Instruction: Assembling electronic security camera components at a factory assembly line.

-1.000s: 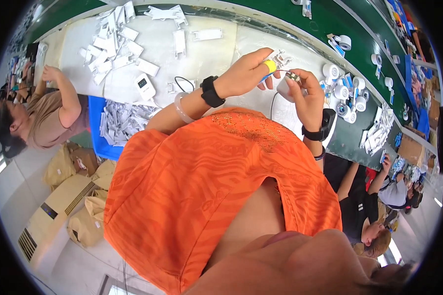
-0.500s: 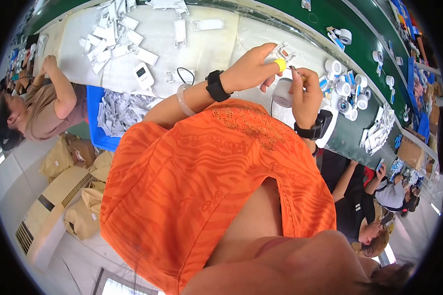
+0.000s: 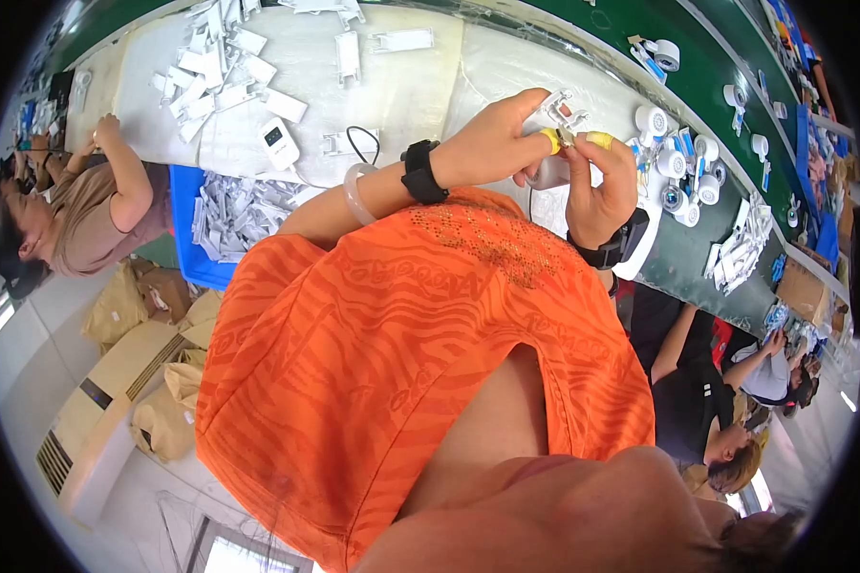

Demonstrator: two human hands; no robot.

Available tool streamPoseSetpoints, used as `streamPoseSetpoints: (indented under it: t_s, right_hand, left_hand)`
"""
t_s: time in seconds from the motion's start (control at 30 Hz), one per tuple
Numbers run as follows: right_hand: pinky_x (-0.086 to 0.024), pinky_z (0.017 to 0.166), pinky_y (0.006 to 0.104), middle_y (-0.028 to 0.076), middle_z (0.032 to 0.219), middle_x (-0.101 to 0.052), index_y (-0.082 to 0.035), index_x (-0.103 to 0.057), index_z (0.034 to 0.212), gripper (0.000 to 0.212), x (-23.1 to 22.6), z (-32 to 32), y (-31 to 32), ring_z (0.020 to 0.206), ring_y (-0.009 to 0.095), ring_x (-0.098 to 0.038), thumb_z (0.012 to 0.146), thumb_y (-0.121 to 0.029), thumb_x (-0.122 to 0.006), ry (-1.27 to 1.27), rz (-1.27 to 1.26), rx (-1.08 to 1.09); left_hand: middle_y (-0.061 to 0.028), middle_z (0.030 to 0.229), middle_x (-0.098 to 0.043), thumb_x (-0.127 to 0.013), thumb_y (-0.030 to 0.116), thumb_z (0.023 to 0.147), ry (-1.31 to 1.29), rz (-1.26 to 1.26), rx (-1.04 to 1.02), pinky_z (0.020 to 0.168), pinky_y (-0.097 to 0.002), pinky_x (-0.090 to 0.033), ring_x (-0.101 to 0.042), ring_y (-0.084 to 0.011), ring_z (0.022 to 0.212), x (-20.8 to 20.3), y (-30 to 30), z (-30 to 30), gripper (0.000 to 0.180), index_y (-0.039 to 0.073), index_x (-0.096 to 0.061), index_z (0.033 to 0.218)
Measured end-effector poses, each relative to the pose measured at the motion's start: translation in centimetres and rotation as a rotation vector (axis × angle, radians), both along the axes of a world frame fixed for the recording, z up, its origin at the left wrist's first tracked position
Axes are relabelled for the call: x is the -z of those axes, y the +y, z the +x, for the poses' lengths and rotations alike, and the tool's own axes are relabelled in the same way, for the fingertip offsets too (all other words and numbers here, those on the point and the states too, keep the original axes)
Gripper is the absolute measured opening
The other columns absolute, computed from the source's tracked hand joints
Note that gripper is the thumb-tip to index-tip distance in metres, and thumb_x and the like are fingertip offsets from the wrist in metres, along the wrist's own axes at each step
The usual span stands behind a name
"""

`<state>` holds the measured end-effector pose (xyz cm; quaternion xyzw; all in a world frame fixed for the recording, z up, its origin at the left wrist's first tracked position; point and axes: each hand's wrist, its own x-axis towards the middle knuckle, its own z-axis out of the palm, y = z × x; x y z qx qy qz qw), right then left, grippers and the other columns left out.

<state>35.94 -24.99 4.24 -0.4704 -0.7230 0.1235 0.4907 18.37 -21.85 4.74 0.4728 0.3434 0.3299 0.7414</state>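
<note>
My left hand [image 3: 492,143] is closed around a white plastic bracket [image 3: 566,108] with prongs at its end, and a yellow wrap covers the thumb tip. My right hand [image 3: 604,196], a yellow wrap on one finger, pinches a tiny metallic piece [image 3: 567,139] against the bracket's near side; its exact kind is too small to make out. Below the hands a white cylindrical object [image 3: 548,175] is partly covered by my fingers. A white box-shaped device [image 3: 279,143] with a small dark display lies left of my left forearm, a black cable loop [image 3: 362,145] beside it.
White plastic parts [image 3: 222,81] are heaped at the table's far left. A blue bin [image 3: 199,258] holds more. Several white wheel-like parts [image 3: 673,164] crowd the right, near a green conveyor [image 3: 631,29]. Co-workers sit at left [image 3: 86,205] and right [image 3: 698,401].
My right hand has moved up and in toward the bracket, its fingers now meeting my left thumb. The bracket has shifted slightly right and down.
</note>
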Motion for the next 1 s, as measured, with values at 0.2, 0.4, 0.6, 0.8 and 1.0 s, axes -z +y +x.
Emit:
streamPoseSetpoints:
  t_s: [0.2,0.4,0.6,0.8,1.0]
  right_hand:
    - [-0.05,0.068,0.0299,0.011,0.09,-0.064,-0.004,-0.068,0.092,0.021,0.4,0.0,-0.1,0.079,0.023,-0.063,0.074,0.003,-0.077,0.027,0.014,0.022]
    - [-0.05,0.066,0.029,0.011,0.088,-0.063,-0.004,-0.068,0.093,0.022,0.4,0.0,-0.1,0.078,0.022,-0.063,0.074,0.003,-0.077,0.05,0.016,-0.012]
    - [-0.049,0.066,0.0296,0.01,0.087,-0.062,-0.004,-0.069,0.094,0.022,0.6,0.1,-0.3,0.078,0.023,-0.062,0.074,0.003,-0.077,0.066,-0.003,-0.022]
    - [-0.047,0.072,0.0354,0.01,0.086,-0.06,-0.006,-0.069,0.091,0.024,1.3,0.0,-0.4,0.081,0.029,-0.059,0.071,0.003,-0.078,-0.016,0.065,0.045]
    - [-0.047,0.075,0.0364,0.01,0.084,-0.06,-0.006,-0.069,0.091,0.026,0.7,-0.2,-0.3,0.082,0.03,-0.058,0.07,0.003,-0.078,-0.069,0.047,0.05]
  left_hand:
    - [-0.0051,0.09,-0.058,-0.048,0.006,0.088,0.069,0.059,0.044,0.06,-0.024,-0.049,-0.054,-0.0081,0.066,-0.7,-0.2,-0.4,0.044,0.004,-0.045,0.132]
    - [-0.0055,0.093,-0.06,-0.047,0.008,0.088,0.108,0.113,0.061,0.062,-0.0231,-0.05,-0.055,-0.0077,0.068,-0.8,-0.4,-0.6,0.048,0.004,-0.043,0.135]
    - [-0.0062,0.094,-0.061,-0.048,0.009,0.088,0.131,0.22,0.052,0.062,-0.0239,-0.05,-0.056,-0.0089,0.069,-1.1,-0.6,-0.4,0.048,0.002,-0.042,0.135]
    - [-0.0099,0.092,-0.06,-0.05,0.009,0.086,0.226,0.361,0.011,0.065,-0.0276,-0.048,-0.056,-0.0139,0.07,-0.6,-0.7,-0.5,0.047,-0.001,-0.043,0.132]
    - [-0.0139,0.097,-0.06,-0.054,0.009,0.086,0.263,0.489,0.004,0.076,-0.0286,-0.046,-0.056,-0.0185,0.083,0.2,-0.6,-0.6,0.046,-0.004,-0.044,0.129]
